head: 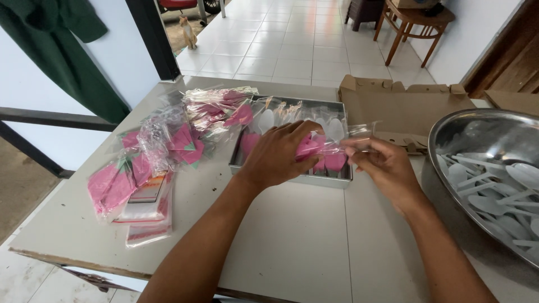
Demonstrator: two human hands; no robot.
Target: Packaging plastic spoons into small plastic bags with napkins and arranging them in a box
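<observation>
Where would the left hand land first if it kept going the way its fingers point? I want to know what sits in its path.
The left hand points up and right, across the pink packet it holds. Straight on, it would probably first meet the wrapped spoons in the metal tray, though depth is unclear.

Both my bare arms reach forward, hands close together.

My left hand [278, 157] lies palm down, fingers curled and closed. My right hand [382, 165] is just beside it, thumb and fingers pinched together, wrist bent slightly inward.
</observation>
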